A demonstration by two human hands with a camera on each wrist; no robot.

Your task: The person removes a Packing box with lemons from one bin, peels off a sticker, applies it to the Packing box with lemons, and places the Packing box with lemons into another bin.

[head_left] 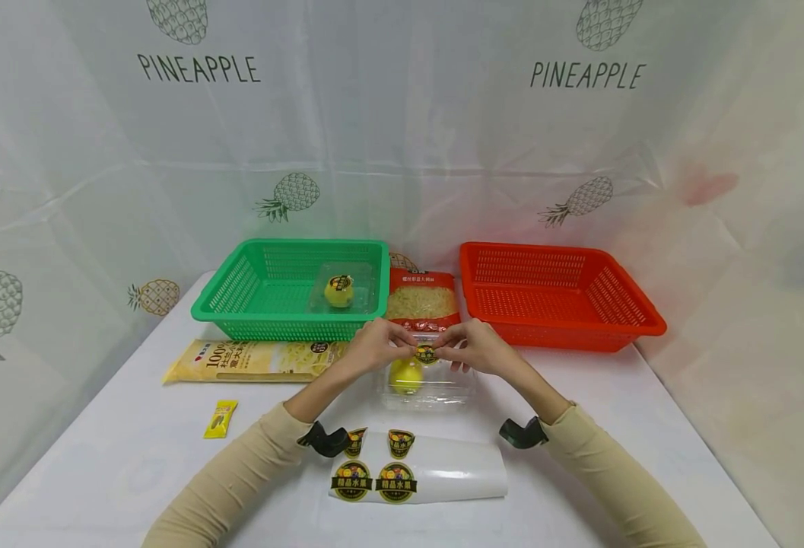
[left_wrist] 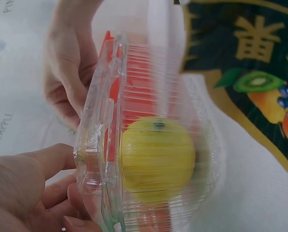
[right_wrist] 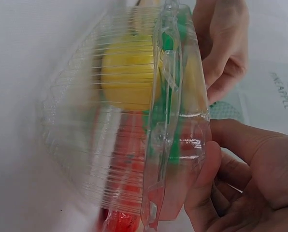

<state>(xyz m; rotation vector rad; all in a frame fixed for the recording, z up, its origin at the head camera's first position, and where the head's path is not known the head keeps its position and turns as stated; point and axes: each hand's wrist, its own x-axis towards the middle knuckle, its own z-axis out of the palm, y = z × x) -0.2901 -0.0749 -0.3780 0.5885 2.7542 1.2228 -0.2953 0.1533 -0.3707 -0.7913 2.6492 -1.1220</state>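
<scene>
A clear plastic clamshell box (head_left: pixel 446 396) stands closed on the table, with a round yellow fruit (head_left: pixel 406 376) inside at its left. Over the lid's back part is a round black-and-gold sticker (head_left: pixel 427 353). My left hand (head_left: pixel 379 348) pinches the sticker's left edge between thumb and forefinger. From the opposite side, my right hand (head_left: pixel 480 348) pinches its right edge. Both wrist views show the fingers right at the lid, with the fruit (left_wrist: pixel 157 159) visible through the ribbed wall.
A sheet of similar stickers (head_left: pixel 449 468) lies in front. Behind stand a green basket (head_left: pixel 285 329), holding another stickered fruit box (head_left: pixel 319 293), and a red basket (head_left: pixel 559 335). Between them is a red pasta bag (head_left: pixel 421 297). A yellow bag (head_left: pixel 251 361) and small yellow packet (head_left: pixel 220 419) lie left.
</scene>
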